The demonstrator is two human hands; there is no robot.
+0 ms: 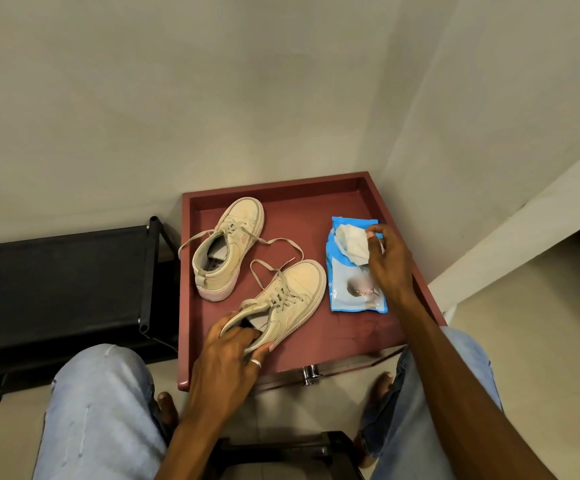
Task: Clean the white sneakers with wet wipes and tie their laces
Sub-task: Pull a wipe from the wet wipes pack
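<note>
Two off-white sneakers with loose, untied laces lie on a reddish-brown table point(337, 327). The far sneaker point(228, 249) lies alone at the back left, toe pointing away. My left hand point(228, 355) grips the heel of the near sneaker point(293, 294), fingers curled into its opening and thumb on the outer side. At the table's right lies a blue wet wipe pack point(354, 296). My right hand point(387, 261) pinches a white wet wipe point(352, 242) that sticks out of the pack's top.
A black fabric shoe rack point(60, 285) stands to the left of the table. Walls close in behind and to the right. My knees in light jeans and my bare feet are in front of the table, above a dark stool.
</note>
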